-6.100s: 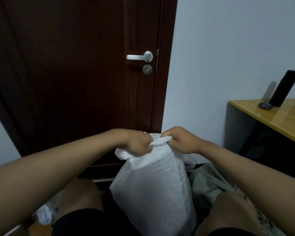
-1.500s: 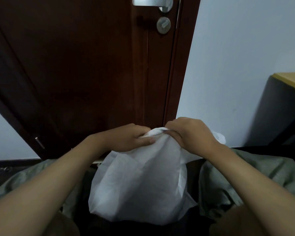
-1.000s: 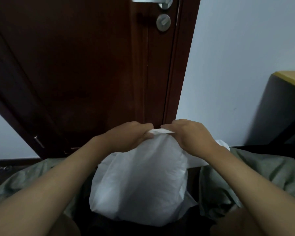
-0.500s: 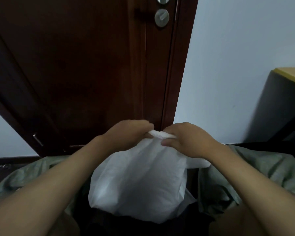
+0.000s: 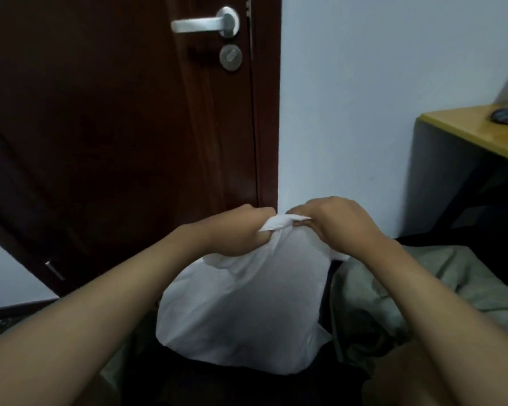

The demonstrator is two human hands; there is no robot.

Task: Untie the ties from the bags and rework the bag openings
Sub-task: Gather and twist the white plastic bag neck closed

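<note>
- My left hand [image 5: 241, 232] is clenched round the gathered neck of the white bag [image 5: 247, 312], fingers curled tight into the fabric. If I pull harder on this side than the other, the thin material could stretch or tear where it is bunched.
- The bag stands between my knees, low in the middle of the view, its twisted top [image 5: 279, 225] pinched between both fists. I see no separate tie here — it may be hidden inside the twist, so tugging blind could cinch it tighter instead of freeing it.
- My right hand [image 5: 335, 227] is closed on the other end of the twist, knuckles up, touching the fabric just beside the left. If either grip slips, I judge the bag would slump and the opening would fold in on itself.
- Room to move: the dark door [image 5: 115, 127] is beyond my left hand and the pale wall [image 5: 364, 112] beyond my right, both behind the bag, so pulling toward me and outward looks the freer way.
- Further right, the crumpled green cloth [image 5: 393, 288] lies just beside the bag and could snag a loose corner. The yellow table [image 5: 467, 133] edge is well apart — no worry for my elbow.
</note>
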